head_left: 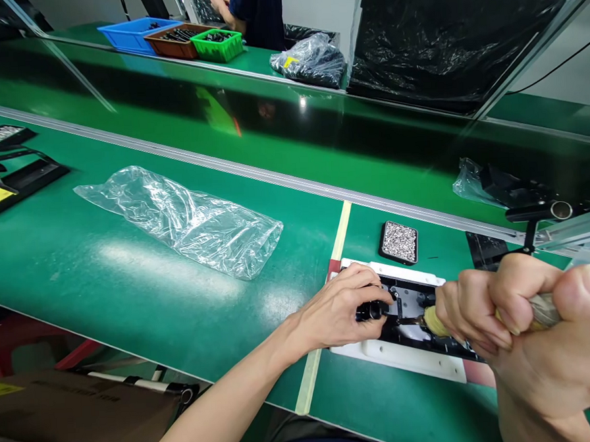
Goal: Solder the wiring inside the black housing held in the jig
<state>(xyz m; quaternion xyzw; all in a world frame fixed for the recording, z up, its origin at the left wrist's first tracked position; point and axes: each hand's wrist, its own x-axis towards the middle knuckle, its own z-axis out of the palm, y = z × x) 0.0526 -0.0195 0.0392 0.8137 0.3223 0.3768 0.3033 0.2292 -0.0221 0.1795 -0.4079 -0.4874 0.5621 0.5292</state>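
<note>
My left hand (346,304) is closed around a small black part (371,310) over a black assembly (407,294). This assembly lies in a white fixture (406,359) at the lower right of the head view. In my right hand (522,321) is a screwdriver (433,320) with a yellowish wrapped handle, held nearly level. Its shaft points left, toward the black part at my left fingertips. Whether the tip touches a screw is too small to tell. Just behind the fixture sits a small black tray (399,242) full of tiny silvery pieces.
A clear plastic bag (191,220) lies on the green table (144,281) to the left. Black parts (30,175) rest at the far left. A metal rail (197,160) crosses behind. Blue (127,40), brown (170,46) and green bins (219,48) stand near another person (259,18).
</note>
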